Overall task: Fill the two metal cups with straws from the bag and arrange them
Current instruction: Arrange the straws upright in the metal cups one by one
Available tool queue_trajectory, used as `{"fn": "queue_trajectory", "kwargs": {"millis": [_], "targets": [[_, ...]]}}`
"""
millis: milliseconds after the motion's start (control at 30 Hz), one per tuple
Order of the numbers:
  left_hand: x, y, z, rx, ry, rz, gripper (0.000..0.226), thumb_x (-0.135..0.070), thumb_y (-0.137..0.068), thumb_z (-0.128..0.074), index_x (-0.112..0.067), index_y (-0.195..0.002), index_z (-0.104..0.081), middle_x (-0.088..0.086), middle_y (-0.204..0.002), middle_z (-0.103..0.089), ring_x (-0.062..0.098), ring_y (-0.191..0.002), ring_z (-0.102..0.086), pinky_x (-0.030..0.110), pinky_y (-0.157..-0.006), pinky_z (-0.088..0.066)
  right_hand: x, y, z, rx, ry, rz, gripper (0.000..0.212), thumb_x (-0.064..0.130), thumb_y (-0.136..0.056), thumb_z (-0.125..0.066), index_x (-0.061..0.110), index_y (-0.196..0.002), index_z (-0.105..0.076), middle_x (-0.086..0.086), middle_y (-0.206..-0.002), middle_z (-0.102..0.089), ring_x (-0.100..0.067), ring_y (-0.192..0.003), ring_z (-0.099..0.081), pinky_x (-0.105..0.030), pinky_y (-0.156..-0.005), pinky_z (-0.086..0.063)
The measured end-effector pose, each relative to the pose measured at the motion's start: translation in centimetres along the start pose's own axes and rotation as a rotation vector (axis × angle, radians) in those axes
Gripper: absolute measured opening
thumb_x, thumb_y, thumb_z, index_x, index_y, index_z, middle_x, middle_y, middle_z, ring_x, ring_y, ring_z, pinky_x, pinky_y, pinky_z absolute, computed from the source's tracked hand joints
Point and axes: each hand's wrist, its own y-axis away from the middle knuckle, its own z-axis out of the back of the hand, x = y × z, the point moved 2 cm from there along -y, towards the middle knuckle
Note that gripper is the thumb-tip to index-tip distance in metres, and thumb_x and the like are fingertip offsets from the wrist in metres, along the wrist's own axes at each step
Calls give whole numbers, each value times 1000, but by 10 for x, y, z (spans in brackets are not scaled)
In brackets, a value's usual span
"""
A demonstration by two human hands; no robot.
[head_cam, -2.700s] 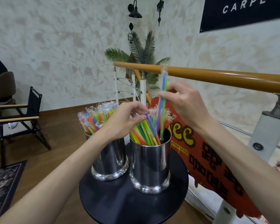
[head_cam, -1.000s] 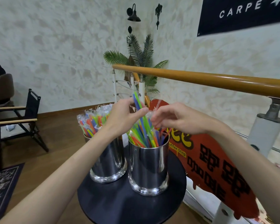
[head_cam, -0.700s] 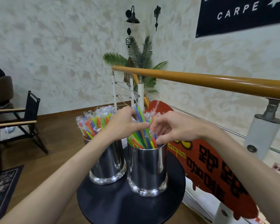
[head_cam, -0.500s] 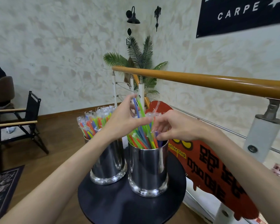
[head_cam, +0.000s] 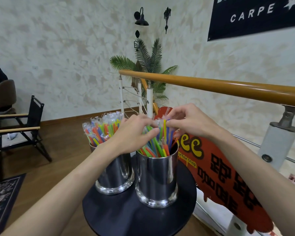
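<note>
Shiny right cup (head_cam: 157, 176) sits just under both hands, its straws (head_cam: 157, 142) standing up, leaning left. Left hand (head_cam: 133, 135) and right hand (head_cam: 187, 121) pinch their tops; both are equally close.

**Bright straws, polished steel**

Orange, green, yellow and blue straws (head_cam: 156, 142) in clear wrappers fill two mirror-silver metal cups (head_cam: 157, 178) on a round black table (head_cam: 126, 217). Behind runs an orange-brown handrail (head_cam: 228, 86), above a red sign (head_cam: 220, 181) with yellow and black lettering, against a mottled cream wall (head_cam: 66, 48).
</note>
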Motion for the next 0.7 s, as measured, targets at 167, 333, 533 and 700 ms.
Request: {"fn": "queue_trajectory", "kwargs": {"millis": [167,333,533,700], "targets": [[-6,5,5,-118,181,-20,55,-69,-87,-39,-38,-124,-64,-12,-141,-48,8,-134,-39,49,-114,-26,3,0,1,-17,20,-54,11,12,-93,-66,6,-86,-72,-12,-85,-76,-21,-73,-77,-45,-66,-65],[-18,13,9,-209,234,-74,60,-74,-82,-39,-37,-124,-61,-17,-135,-49,-2,-125,-38,36,-105,-26,3,-1,0,-22,4,-78,11,10,-92,-68,6,-83,-71,-14,-85,-76,-21,-73,-76,-46,-69,-65],[-19,12,-10,-160,-105,-68,78,-88,-73,-39,-33,-127,-55,-14,-126,-53,9,-119,-46,31,-93,-23,2,-1,-3,-42,-28,-46,25,27,-85,-81,7,-82,-66,-15,-77,-75,-24,-70,-74,-44,-66,-63],[-25,4,-15,-249,-61,32,60,-83,-74,-45,-29,-98,-58,-16,-98,-54,11,-97,-49,36,-84,-31,2,-3,-15,-78,-32,8,28,28,-84,-82,12,-78,-59,-5,-64,-73,-15,-59,-69,-39,-59,-61]]}}
